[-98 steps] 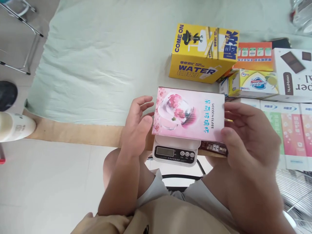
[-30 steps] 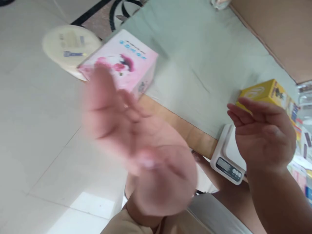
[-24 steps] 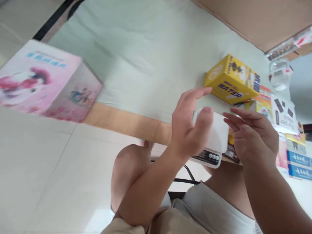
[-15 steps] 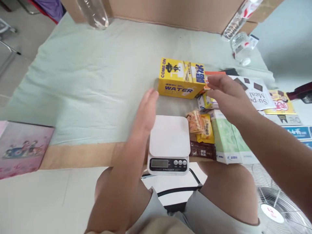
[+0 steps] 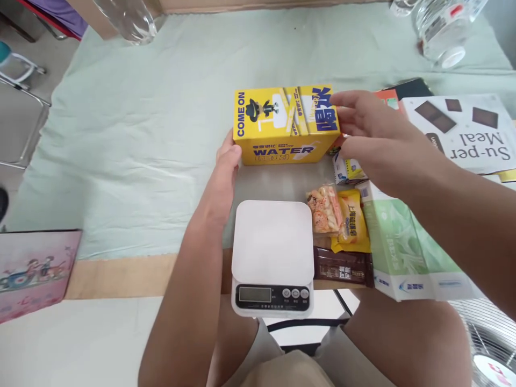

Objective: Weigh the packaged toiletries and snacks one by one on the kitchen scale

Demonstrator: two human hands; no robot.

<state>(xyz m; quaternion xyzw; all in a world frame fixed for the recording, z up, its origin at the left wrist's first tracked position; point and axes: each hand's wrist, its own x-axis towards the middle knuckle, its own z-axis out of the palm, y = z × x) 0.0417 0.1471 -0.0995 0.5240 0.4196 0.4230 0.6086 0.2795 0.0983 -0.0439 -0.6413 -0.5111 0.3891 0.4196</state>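
Observation:
A yellow box [image 5: 282, 126] printed "COME ON WATER" stands on the pale green cloth [image 5: 141, 134], beyond a white kitchen scale [image 5: 273, 252] whose platform is bare. My left hand [image 5: 228, 161] lies against the box's left end, fingers extended. My right hand [image 5: 363, 129] touches its right end, fingers spread over the top corner. Neither hand has lifted it. The pink box [image 5: 34, 271] lies at the far left, off the cloth.
Right of the scale lie snack packets [image 5: 338, 217], a brown bar [image 5: 342, 267] and a green-and-white carton [image 5: 403, 247]. A white "Su-per Meal" box [image 5: 463, 129] sits at the right, plastic bottles [image 5: 443, 27] at the back, a fan grille [image 5: 487, 344] bottom right.
The pink box left the scale and was put down at the far left. Both hands then came back and reached forward to the ends of the yellow box.

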